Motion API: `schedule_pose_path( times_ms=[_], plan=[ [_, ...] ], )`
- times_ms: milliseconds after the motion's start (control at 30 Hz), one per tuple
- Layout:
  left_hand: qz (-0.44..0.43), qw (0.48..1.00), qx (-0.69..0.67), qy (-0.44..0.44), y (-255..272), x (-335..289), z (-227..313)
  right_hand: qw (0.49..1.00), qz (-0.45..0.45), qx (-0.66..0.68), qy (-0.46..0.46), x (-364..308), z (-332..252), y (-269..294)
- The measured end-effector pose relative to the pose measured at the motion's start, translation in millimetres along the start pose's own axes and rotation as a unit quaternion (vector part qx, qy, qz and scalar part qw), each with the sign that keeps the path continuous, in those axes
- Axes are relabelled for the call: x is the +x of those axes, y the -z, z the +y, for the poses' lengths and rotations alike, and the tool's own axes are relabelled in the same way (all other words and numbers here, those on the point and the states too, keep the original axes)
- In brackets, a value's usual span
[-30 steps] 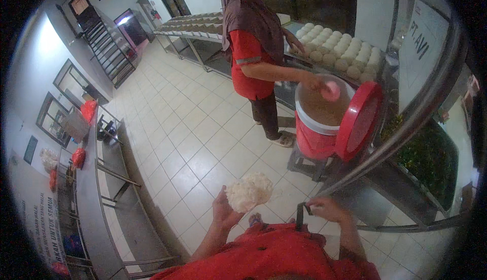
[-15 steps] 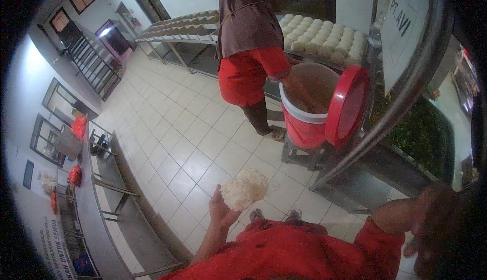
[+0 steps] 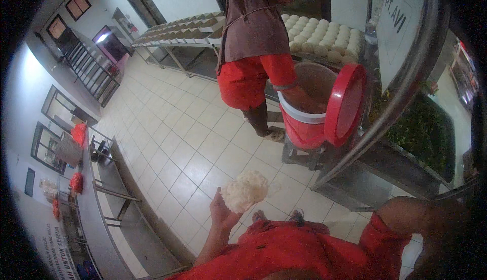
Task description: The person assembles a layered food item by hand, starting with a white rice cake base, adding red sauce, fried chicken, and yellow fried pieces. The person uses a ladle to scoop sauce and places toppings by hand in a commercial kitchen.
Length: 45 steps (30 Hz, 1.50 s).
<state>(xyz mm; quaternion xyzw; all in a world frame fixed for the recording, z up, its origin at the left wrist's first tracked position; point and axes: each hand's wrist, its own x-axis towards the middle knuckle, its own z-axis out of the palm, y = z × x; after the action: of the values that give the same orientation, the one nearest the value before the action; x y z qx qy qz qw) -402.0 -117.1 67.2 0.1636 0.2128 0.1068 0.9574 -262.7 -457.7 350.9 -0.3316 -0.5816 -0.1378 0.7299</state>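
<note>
Dim, grainy, black-rimmed fisheye distortion

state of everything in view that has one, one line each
left hand, holding the pale lump
pale lump, shaggy, held above the floor
red bucket, upright, open
red lid, off, standing on edge beside the bucket
co-worker's forearm, reaching into the bucket
round white pieces, set out in rows
far doorway light, lit

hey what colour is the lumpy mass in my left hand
The lumpy mass is creamy white, showing best in the head view.
</note>
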Motion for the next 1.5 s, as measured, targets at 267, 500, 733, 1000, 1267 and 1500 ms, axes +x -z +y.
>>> schedule_pose_path(
  times_ms=[267, 500, 733, 1000, 1267, 1500],
  plan=[
    [-0.03, 0.994, 0.082, -0.063, 17, -6, -7, 0.743, -0.287, -0.121, -0.592, -136, 129, 31],
    [0.03, 0.998, 0.026, -0.052, 13, 0, -4, 0.469, -0.34, -0.174, -0.796, -489, 150, 39],
    [-0.025, 0.999, -0.018, 0.044, 15, 11, -13, 0.605, -0.174, -0.181, -0.756, -458, 158, 42],
    [-0.088, 0.973, -0.086, 0.195, 17, 28, -26, 0.705, 0.01, 0.045, -0.708, -288, 189, -6],
    [-0.037, 0.976, 0.085, 0.197, 9, 37, -5, 0.717, 0.073, -0.027, -0.693, -279, 199, -33],
    [-0.047, 0.976, 0.142, 0.158, -7, 36, 13, 0.723, 0.08, -0.015, -0.686, -262, 209, -61]
  ],
)
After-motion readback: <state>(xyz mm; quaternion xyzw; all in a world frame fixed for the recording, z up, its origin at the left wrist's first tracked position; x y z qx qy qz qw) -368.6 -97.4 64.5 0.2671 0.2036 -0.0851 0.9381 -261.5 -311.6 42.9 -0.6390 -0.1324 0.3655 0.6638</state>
